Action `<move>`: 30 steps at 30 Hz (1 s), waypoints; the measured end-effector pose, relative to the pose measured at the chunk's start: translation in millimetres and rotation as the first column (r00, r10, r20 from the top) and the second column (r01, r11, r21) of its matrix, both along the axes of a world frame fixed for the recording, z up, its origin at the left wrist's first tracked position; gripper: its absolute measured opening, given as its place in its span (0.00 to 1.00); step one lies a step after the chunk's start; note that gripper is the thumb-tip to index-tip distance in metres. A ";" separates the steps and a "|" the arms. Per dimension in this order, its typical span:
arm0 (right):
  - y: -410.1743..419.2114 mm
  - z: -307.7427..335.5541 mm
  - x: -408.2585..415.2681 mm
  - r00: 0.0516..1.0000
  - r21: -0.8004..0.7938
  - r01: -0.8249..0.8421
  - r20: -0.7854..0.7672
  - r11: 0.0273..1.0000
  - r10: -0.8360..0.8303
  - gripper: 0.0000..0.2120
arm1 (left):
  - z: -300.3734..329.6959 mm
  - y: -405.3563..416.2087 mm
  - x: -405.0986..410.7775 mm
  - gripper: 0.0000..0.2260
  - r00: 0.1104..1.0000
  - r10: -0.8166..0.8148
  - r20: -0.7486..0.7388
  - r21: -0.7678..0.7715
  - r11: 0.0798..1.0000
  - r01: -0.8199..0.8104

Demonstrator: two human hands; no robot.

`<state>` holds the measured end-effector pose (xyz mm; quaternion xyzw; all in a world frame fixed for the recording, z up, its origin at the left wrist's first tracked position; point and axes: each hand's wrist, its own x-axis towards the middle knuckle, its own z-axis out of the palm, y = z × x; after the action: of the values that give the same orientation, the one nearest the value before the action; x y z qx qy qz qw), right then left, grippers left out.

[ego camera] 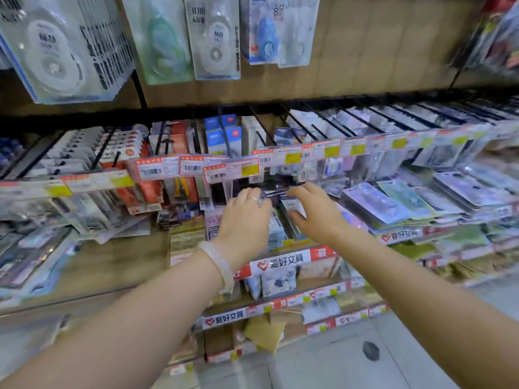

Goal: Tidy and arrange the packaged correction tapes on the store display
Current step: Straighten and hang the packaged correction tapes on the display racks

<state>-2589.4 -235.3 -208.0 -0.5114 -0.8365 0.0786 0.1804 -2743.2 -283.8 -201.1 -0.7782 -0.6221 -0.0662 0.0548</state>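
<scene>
Your left hand [243, 217]: bangle [219, 266] on wrist, ring on one finger, fingers curled onto a dark packet [278, 186].
Your right hand [314, 211]: fingertips pinch the same packet's other end.
Dark packet: held just under the price-tag rail [233, 168], mid-shelf.
Hanging correction tapes [214, 37]: above, on pegs.

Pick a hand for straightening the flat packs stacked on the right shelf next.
Right, probably. The right hand is nearer the flat packs, which lie to its right. The left hand sits left of the dark pack that both hands' fingers touch, and would have to cross over.
</scene>
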 end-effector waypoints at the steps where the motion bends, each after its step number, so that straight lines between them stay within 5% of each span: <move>1: 1.5 -7.2 1.8 1.000 -0.036 0.013 0.026 0.999 -0.012 0.18 | -8.8 2.1 -0.9 0.20 1.000 0.027 0.008 -0.053 0.998 -0.026; 13: 57.2 -76.0 19.5 0.977 -0.317 0.118 0.207 0.941 -0.053 0.23 | -62.2 54.0 8.4 0.19 0.956 0.291 -0.036 -0.389 0.877 -0.282; 21: 111.3 -96.6 27.2 0.969 -0.385 0.227 0.184 0.895 -0.167 0.32 | -91.2 97.6 15.3 0.34 0.837 0.545 0.048 -0.577 0.699 -0.422; 30: 132.0 -113.6 31.3 0.940 -0.387 0.341 0.147 0.857 -0.307 0.49 | -105.8 130.2 14.4 0.46 0.755 0.652 0.072 -0.625 0.619 -0.475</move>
<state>-2558.1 -103.3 -321.7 -0.6737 -0.7101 0.1989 0.0470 -2728.8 -153.5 -306.9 -0.4997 -0.8272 0.0300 -0.2553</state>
